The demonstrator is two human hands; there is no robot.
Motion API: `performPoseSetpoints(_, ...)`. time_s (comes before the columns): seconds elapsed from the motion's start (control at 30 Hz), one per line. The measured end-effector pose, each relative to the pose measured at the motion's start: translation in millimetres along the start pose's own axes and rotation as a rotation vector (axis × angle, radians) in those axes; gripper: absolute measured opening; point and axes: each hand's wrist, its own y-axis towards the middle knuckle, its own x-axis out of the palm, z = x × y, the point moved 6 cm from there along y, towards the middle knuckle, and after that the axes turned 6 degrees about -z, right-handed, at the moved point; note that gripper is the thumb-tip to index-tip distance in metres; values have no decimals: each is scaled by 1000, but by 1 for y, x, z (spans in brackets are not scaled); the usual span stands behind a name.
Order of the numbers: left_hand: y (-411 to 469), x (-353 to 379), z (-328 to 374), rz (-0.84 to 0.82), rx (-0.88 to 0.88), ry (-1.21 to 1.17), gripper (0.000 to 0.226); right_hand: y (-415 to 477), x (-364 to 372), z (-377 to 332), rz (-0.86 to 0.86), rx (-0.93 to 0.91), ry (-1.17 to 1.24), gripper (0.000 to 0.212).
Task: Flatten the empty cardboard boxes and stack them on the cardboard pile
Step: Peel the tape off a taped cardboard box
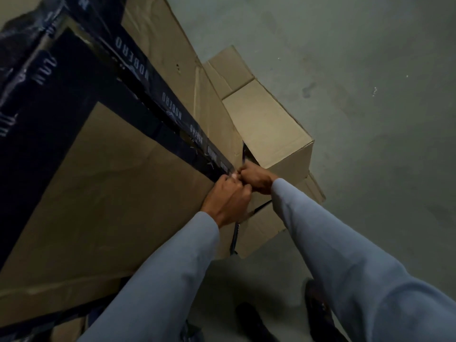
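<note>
A big brown cardboard box [118, 193] fills the left half of the view, sealed along its top seam with black printed tape [172, 109]. At the near right end of that seam both hands meet. My left hand [227, 201] is curled and pinches the tape end at the box corner. My right hand [256, 177] is a fist beside it, gripping the same tape end. A loose black strip [235, 238] hangs down below the hands. A smaller brown box [266, 124] lies on the floor just behind the hands, partly open.
Flat cardboard [266, 225] lies on the floor under the smaller box. Grey concrete floor [370, 95] spreads to the right. My dark shoes [318, 314] stand at the bottom edge. Black wrapped material [22, 40] sits at the top left.
</note>
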Motion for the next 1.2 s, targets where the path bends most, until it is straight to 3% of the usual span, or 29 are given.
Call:
performPoseSetpoints(0.1, -1, -15, -13, 189, -85, -167, 20, 0, 1, 17, 50, 0, 33, 18)
performPoseSetpoints(0.17, 1, -13, -13, 219, -59, -36, 30, -2, -1, 31, 127, 4, 12, 15)
performPoseSetpoints(0.37, -1, 29, -13, -91, -139, 554, 55, -17, -15, 102, 265, 59, -172, 18)
performPoseSetpoints(0.47, 6, 39, -6, -180, -107, 725, 65, -22, -18, 126, 342, 80, -219, 17)
performPoseSetpoints(0.73, 23, 77, -8, -328, -71, 745, 65, -31, -48, 206, 464, 295, -406, 8)
performPoseSetpoints(0.83, 32, 92, -6, -360, -45, 757, 66, -33, -55, 236, 439, 327, -332, 6)
performPoseSetpoints(0.93, 42, 102, -3, -365, -27, 764, 67, -37, -62, 256, 421, 317, -227, 19)
performPoseSetpoints(1.1, 45, 112, -6, -391, -24, 757, 66, -48, -86, 272, 442, 303, -281, 30)
performPoseSetpoints(1.2, 49, 113, -5, -400, -27, 770, 69, -45, -86, 269, 453, 229, -76, 31)
